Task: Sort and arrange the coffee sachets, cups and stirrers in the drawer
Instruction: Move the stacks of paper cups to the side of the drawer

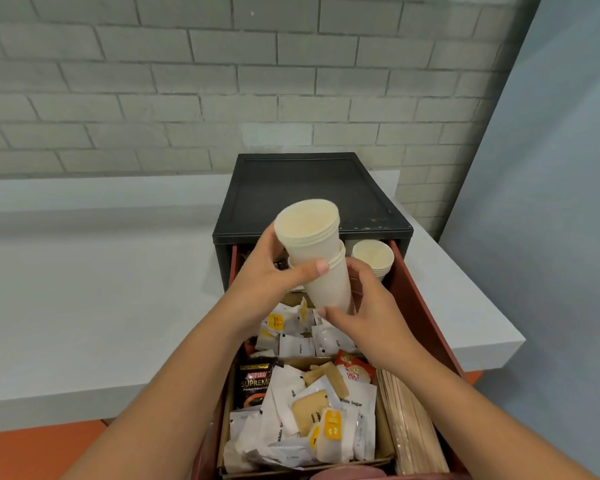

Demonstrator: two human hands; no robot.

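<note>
Cream paper cup stack [307, 227] tilted above the open drawer [420, 306], rim toward 11 o'clock. Left hand [268, 274] grips its upper half, thumb across the front; right hand [371, 312] curls round its base. Second cup stack [374, 259] stands in the drawer's back corner, 2 o'clock of the held one. Sachets [312, 407] jumbled at 6 o'clock; wooden stirrers [410, 420] along the right wall, 5 o'clock

left forearm enters from 7 o'clock, right from 5. left hand [274, 268] curled round cup stack [326, 285], thumb across front; right hand [368, 306] grips its lower end.
</note>
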